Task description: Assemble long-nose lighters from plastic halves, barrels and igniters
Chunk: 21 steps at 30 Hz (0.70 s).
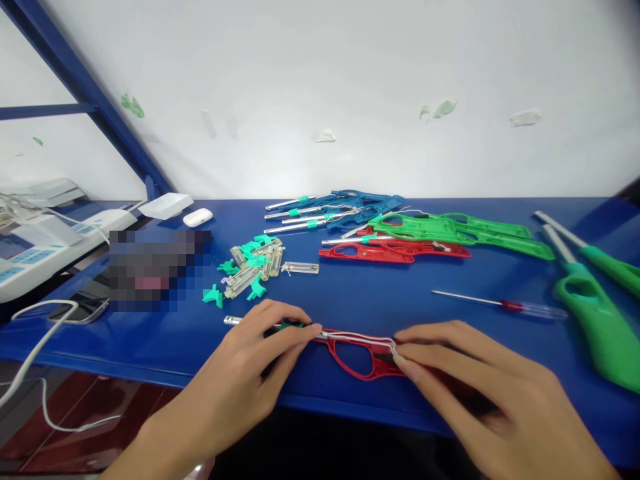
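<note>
A red plastic lighter shell with a finger loop [369,377] sits just inside the front edge of the blue tabletop [375,293]; whether it touches the surface I cannot tell. The left hand [263,350] is narrow, its fingertips closed on the slim silver metal tube [233,321] at the shell's left end. The right hand [495,380] pinches the thin white wire [360,336] right of the loop. Behind them, blue surface stretches to the back groups, with 1 red-and-clear-handled screwdriver [515,306] on the right.

Along the back lie 4 silver metal tubes [285,229] with blue plastic shells [380,203], beside overlapping green plastic shells [425,230] and red plastic pieces [390,248]. At the right are 2 long-necked green plastic lighters [595,320]. Clear plastic fuel tanks [243,283] and turquoise plastic triggers [213,295] overlap too much to count; 1 tank lies at the heap's right edge. Any writing on the white power strip [60,260] is too small to read.
</note>
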{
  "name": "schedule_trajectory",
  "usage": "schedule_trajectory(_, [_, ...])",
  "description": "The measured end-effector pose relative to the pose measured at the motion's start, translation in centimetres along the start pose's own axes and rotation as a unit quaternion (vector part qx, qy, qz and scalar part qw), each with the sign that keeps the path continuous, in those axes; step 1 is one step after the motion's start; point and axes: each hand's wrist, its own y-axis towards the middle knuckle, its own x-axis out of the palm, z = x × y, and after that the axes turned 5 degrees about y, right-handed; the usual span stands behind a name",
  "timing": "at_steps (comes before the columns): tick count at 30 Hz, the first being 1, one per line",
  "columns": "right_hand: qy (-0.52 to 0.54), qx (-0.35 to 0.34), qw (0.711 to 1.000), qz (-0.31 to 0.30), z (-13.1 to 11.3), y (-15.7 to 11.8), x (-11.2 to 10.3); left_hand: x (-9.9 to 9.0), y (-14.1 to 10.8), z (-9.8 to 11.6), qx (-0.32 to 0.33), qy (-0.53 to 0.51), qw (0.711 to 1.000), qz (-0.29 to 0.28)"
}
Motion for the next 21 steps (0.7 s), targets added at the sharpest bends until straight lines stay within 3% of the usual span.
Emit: schedule_trajectory(21, [0.008,-0.022,1.0,-0.013,0.08,0.37,-0.11,-0.06,0.06,0.09,0.004,-0.003,1.0,0.005])
